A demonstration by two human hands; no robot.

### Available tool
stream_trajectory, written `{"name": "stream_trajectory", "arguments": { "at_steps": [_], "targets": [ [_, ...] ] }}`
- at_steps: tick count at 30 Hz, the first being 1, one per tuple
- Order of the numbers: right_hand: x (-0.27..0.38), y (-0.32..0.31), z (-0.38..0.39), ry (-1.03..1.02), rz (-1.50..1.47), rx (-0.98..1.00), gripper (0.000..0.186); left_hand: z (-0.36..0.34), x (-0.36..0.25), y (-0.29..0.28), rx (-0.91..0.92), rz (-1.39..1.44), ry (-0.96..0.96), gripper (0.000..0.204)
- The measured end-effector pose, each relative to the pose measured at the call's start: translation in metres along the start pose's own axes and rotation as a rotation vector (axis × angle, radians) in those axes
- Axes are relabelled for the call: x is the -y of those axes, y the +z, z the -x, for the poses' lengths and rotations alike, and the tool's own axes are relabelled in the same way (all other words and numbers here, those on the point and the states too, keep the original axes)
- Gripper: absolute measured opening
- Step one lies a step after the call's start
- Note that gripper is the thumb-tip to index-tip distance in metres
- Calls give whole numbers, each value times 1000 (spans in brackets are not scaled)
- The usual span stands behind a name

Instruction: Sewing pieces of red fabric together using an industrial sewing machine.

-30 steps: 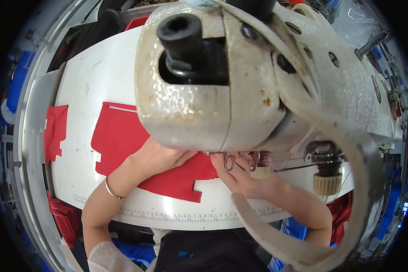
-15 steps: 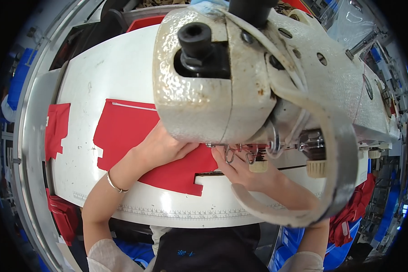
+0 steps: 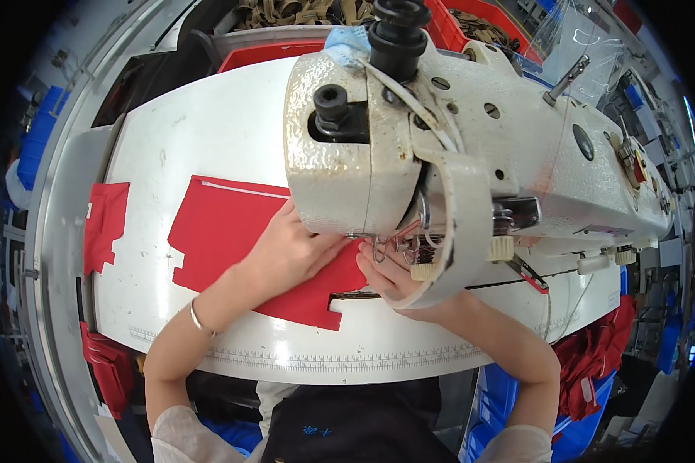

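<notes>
On the white sewing table lies a large red fabric piece [image 3: 216, 231], running under the sewing machine's head [image 3: 328, 185]. My left hand [image 3: 289, 255] rests palm-down on it, fingers apart and reaching beneath the head, tips partly hidden. Just right of the needle area, my right hand [image 3: 394, 282] grips the fabric's edge with bent fingers pressed together, partly hidden by metal loops and the white curved guard [image 3: 467, 201]. A smaller red piece [image 3: 104, 228] lies at the table's left edge.
A red-handled tool [image 3: 533, 279] lies right of my right hand. Red bins [image 3: 262, 54] stand behind the table [image 3: 154, 147], some with brown items. Red fabric bundles hang at left [image 3: 108, 363] and right [image 3: 594, 355]; blue bins [image 3: 494, 401] sit below.
My viewpoint has shifted, so the machine looks smaller and more of the bins behind shows. Both hands stay beside the needle area; my right fingers look slightly more bent.
</notes>
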State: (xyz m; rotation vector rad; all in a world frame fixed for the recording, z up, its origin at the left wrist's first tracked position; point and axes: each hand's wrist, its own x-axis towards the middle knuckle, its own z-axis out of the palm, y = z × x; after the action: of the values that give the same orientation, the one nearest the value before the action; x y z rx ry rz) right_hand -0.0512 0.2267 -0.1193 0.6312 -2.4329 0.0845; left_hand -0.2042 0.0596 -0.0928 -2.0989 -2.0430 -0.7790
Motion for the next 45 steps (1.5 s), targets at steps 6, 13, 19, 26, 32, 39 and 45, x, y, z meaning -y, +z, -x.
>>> {"name": "stream_trajectory", "arguments": {
  "at_steps": [6, 13, 19, 26, 32, 39, 45],
  "targets": [
    [5, 3, 9, -1, 68, 49, 31, 8, -41, -2, 21, 360, -338, 31],
    [6, -1, 6, 109, -82, 48, 27, 18, -28, -7, 95, 601, -482, 21],
    [9, -8, 8, -22, -53, 94, 26, 7, -17, -26, -62, 690, -820, 20],
    [23, -45, 9, -91, 107, 210, 31, 7, 25, -6, -50, -219, -232, 37],
    [-21, -96, 76, 718, -6, 49, 23, 28, -33, -25, -131, -232, -384, 35],
    [-66, -95, 96, 479, 226, 340, 25, 37, -107, -23, -37, -21, -417, 20],
    [-71, -88, 104, 586, 80, 169, 14, 44, -127, -15, -45, 188, -396, 23]
  ]
}}
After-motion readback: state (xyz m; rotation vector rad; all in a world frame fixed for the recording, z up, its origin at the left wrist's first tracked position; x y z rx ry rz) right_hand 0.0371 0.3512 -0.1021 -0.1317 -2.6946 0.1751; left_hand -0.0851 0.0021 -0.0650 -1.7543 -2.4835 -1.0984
